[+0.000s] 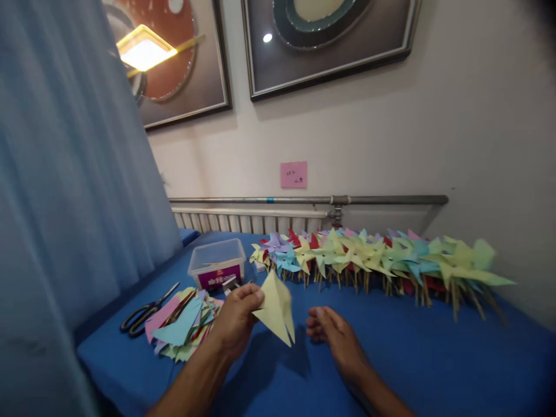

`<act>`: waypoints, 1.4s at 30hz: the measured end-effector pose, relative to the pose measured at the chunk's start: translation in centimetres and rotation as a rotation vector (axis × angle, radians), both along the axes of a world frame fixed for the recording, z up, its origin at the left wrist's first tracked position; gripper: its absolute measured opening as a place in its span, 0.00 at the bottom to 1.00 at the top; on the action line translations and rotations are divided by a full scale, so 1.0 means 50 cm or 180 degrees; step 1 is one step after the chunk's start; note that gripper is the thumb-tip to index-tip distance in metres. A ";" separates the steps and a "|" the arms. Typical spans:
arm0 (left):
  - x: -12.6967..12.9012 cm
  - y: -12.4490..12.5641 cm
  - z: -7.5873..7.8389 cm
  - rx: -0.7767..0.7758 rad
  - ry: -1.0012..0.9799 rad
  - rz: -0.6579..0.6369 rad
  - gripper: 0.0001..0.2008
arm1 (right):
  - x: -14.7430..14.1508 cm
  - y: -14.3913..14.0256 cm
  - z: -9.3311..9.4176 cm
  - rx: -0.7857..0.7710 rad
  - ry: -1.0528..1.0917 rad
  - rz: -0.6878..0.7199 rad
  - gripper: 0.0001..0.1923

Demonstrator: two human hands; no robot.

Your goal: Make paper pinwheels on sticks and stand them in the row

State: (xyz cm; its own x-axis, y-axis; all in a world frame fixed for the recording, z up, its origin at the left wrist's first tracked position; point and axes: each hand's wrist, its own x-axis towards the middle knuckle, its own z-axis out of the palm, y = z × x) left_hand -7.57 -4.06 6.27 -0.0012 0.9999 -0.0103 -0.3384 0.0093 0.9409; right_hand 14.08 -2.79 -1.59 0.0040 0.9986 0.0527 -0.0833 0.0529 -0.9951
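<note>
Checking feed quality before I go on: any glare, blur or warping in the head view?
Head view: ceiling light glares in the left framed picture; wide-angle warping bends the edges; far right pinwheels smear; the yellow folded paper in the left hand is sharp, shadowing the blue table.

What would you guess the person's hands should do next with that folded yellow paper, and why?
Probably bring the right hand over to the folded yellow paper. The left hand pinches it alone by one corner, above the blue table, while the right hand lies empty beside it. The row of finished pinwheels behind suggests more folding is needed, which likely takes both hands.
</note>
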 end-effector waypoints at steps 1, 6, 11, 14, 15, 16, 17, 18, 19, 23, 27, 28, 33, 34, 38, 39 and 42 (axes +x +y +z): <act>0.036 0.014 0.000 -0.0106 -0.0148 -0.0180 0.19 | 0.004 0.004 -0.001 -0.0101 0.0281 0.0069 0.29; 0.146 0.088 -0.025 -0.0355 -0.0230 -0.0399 0.17 | 0.031 0.003 0.027 -0.0284 0.1535 0.0372 0.33; 0.177 0.105 -0.092 -0.0396 -0.0215 -0.0085 0.17 | 0.040 -0.007 0.049 -0.0299 0.1704 0.0522 0.31; 0.177 0.094 -0.117 -0.0479 -0.0187 -0.0108 0.18 | 0.029 -0.009 0.037 -0.0409 0.1615 0.0330 0.24; 0.176 0.091 -0.120 -0.0482 -0.0189 -0.0120 0.18 | 0.025 -0.008 0.031 -0.0455 0.1586 0.0245 0.23; 0.176 0.088 -0.122 -0.0471 -0.0198 -0.0129 0.18 | 0.022 -0.007 0.025 -0.0491 0.1561 0.0159 0.23; 0.176 0.087 -0.122 -0.0452 -0.0204 -0.0135 0.18 | 0.020 -0.005 0.020 -0.0511 0.1542 0.0067 0.23; 0.176 0.087 -0.121 -0.0424 -0.0200 -0.0147 0.18 | 0.020 -0.004 0.016 -0.0519 0.1522 -0.0027 0.23; 0.177 0.087 -0.121 -0.0394 -0.0177 -0.0159 0.18 | 0.021 -0.002 0.013 -0.0517 0.1498 -0.0117 0.24; 0.179 0.091 -0.121 -0.0331 -0.0049 -0.0160 0.17 | 0.031 0.000 0.020 -0.0479 0.1372 -0.0322 0.24; 0.179 0.094 -0.127 -0.0357 -0.0016 -0.0112 0.18 | 0.033 -0.007 0.041 -0.0461 0.1420 -0.0209 0.24; 0.179 0.094 -0.127 -0.0373 -0.0053 -0.0108 0.18 | 0.032 -0.009 0.046 -0.0461 0.1472 -0.0157 0.24; 0.179 0.088 -0.123 -0.0420 -0.0290 -0.0243 0.20 | 0.027 -0.015 0.047 -0.0448 0.1679 0.0071 0.26; 0.180 0.086 -0.122 -0.0424 -0.0313 -0.0272 0.20 | 0.026 -0.015 0.045 -0.0455 0.1685 0.0092 0.26; 0.180 0.082 -0.120 -0.0425 -0.0303 -0.0315 0.21 | 0.024 -0.014 0.037 -0.0516 0.1665 0.0078 0.26; 0.180 0.082 -0.120 -0.0418 -0.0295 -0.0319 0.21 | 0.023 -0.015 0.036 -0.0533 0.1648 0.0059 0.26; 0.179 0.082 -0.118 -0.0382 -0.0252 -0.0304 0.20 | 0.022 -0.016 0.034 -0.0550 0.1586 -0.0014 0.26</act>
